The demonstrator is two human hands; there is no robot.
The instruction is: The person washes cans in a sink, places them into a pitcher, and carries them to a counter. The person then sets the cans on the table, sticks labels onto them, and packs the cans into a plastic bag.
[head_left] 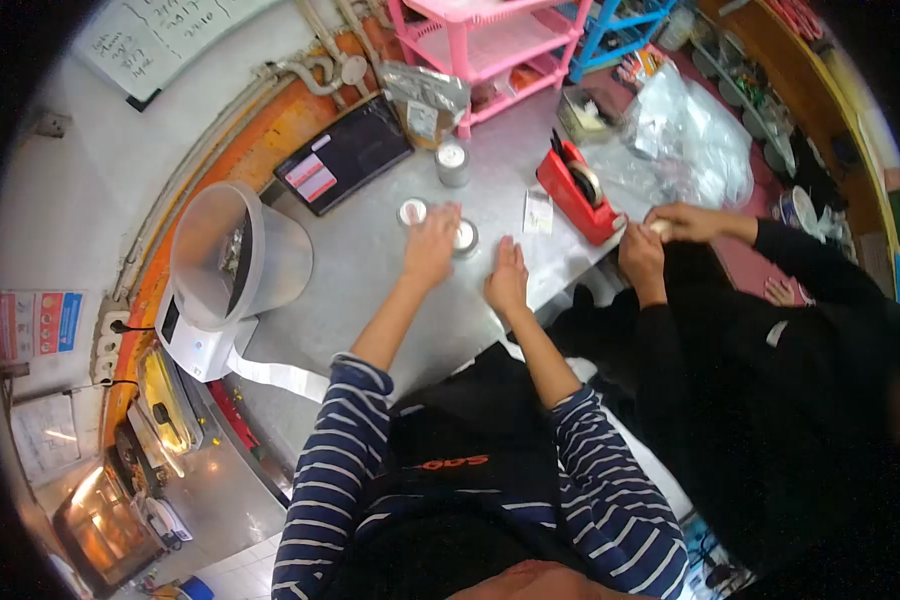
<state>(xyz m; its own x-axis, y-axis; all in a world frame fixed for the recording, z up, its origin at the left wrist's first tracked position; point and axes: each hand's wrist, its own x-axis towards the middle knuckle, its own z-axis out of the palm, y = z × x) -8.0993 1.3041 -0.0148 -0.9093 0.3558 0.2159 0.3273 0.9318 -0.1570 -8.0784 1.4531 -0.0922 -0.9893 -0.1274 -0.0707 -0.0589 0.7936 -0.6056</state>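
Note:
My left hand (432, 248) reaches over two small round containers, its fingers between them and slightly spread. One container (412, 212) with a white-labelled top is at its left, the other (464, 236) at its right, partly behind the fingers. Whether the fingers touch either is hard to tell. My right hand (507, 277) rests on the metal table (360, 300) to the right, fingers stretched out, holding nothing. Farther back stands a taller stack of the same round containers (451, 164). A small white paper (538, 212) lies right of them.
A red tape dispenser (580, 192) stands near a co-worker's hands (645, 255) at the right. Left are a clear plastic bucket (285, 270) on a white scale (198, 345) and a tablet (343, 155). Pink racks (490, 50) and plastic bags (685, 135) lie behind.

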